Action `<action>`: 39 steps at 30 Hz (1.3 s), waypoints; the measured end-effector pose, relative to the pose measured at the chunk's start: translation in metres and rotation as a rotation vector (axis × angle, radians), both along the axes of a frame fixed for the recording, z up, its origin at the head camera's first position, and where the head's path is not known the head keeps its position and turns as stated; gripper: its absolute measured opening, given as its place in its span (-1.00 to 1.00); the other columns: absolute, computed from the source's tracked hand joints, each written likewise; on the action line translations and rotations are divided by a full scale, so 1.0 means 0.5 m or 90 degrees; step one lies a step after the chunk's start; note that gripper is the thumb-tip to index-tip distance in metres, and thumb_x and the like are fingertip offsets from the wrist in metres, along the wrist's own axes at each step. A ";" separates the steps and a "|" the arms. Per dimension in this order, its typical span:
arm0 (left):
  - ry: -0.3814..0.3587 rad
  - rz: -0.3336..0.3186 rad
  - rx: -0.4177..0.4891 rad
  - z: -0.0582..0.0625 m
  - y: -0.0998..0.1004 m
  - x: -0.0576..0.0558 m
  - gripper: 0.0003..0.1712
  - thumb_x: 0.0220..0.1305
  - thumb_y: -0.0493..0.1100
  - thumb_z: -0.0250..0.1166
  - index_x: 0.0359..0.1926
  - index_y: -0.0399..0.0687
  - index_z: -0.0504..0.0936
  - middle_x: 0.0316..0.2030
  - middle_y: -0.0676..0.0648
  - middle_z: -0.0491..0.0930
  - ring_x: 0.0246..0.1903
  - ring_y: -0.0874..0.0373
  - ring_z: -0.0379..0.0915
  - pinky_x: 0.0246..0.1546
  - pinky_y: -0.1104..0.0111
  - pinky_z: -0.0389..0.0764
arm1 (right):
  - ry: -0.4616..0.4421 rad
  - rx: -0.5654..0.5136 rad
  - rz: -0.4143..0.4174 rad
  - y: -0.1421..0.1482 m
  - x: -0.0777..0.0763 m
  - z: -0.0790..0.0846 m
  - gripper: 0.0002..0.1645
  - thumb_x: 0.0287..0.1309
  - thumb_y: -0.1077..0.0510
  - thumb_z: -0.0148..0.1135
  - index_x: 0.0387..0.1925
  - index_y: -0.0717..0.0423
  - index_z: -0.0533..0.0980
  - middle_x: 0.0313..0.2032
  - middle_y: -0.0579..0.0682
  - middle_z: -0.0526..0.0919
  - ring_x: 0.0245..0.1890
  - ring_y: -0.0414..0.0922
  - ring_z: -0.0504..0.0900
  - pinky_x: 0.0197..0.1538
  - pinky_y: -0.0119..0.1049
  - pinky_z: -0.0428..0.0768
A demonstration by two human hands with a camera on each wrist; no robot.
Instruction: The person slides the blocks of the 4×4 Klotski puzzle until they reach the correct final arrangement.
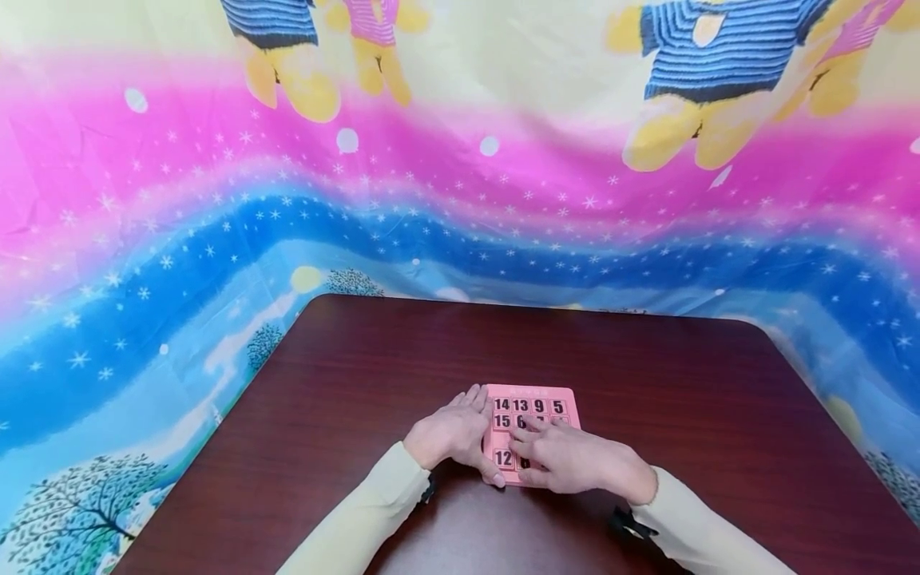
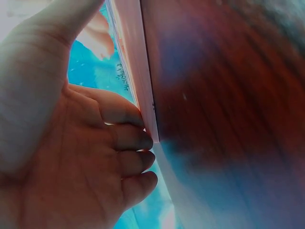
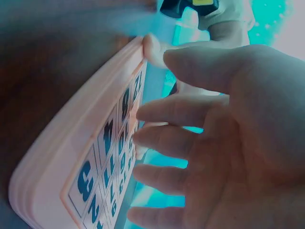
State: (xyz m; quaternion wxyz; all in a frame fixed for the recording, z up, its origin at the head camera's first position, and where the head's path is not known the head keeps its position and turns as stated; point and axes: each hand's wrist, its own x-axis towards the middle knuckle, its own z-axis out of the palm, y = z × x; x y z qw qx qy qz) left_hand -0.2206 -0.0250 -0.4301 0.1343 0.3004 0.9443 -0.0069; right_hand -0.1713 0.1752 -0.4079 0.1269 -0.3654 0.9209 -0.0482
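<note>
A pink number slide puzzle (image 1: 532,392) lies flat on the table, its tiles bearing bold black numbers; 14, 13, 9 and 5 form the far row. An unfilled slot shows at the left of the third row. My left hand (image 1: 451,435) lies along the puzzle's left side, fingers against its edge (image 2: 145,86) and thumb by the near left corner. Over the tiles is my right hand (image 1: 568,457), palm down with fingers spread and fairly straight, fingertips right at the number faces. It hides several tiles on the right. In the right wrist view, tile 3 (image 3: 85,180) sits near the puzzle's corner.
The dark reddish-brown table (image 1: 345,359) has rounded far corners. Behind it hangs a cloth (image 1: 431,192) printed with bears and snowflakes, reaching down past the table's sides. Pale sleeves (image 1: 374,511) cover both forearms, with black straps (image 1: 632,523) at the wrists.
</note>
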 end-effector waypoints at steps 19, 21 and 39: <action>-0.011 0.001 -0.011 -0.001 0.004 -0.003 0.49 -0.23 0.57 0.40 0.52 -0.24 0.04 0.55 -0.23 -0.07 0.56 -0.04 -0.21 0.56 0.23 0.00 | -0.016 0.014 -0.041 -0.023 -0.044 -0.016 -0.27 0.35 -0.17 0.09 0.40 0.12 0.32 0.43 0.08 0.31 0.49 0.13 0.18 0.47 0.14 0.25; -0.011 -0.002 -0.008 0.000 0.005 -0.003 0.48 -0.23 0.56 0.41 0.51 -0.24 0.05 0.54 -0.24 -0.07 0.56 -0.05 -0.20 0.56 0.22 0.00 | -0.016 0.012 -0.035 -0.021 -0.041 -0.015 -0.27 0.34 -0.17 0.10 0.40 0.12 0.32 0.43 0.08 0.32 0.49 0.12 0.18 0.47 0.10 0.27; -0.002 0.001 -0.008 -0.005 0.001 -0.005 0.50 -0.27 0.57 0.41 0.50 -0.25 0.07 0.54 -0.24 -0.04 0.55 -0.04 -0.19 0.56 0.23 0.01 | -0.004 0.031 0.025 -0.029 -0.022 0.007 -0.58 0.32 -0.19 0.13 0.09 -0.15 0.59 0.15 -0.08 0.60 0.29 0.01 0.44 0.28 0.02 0.50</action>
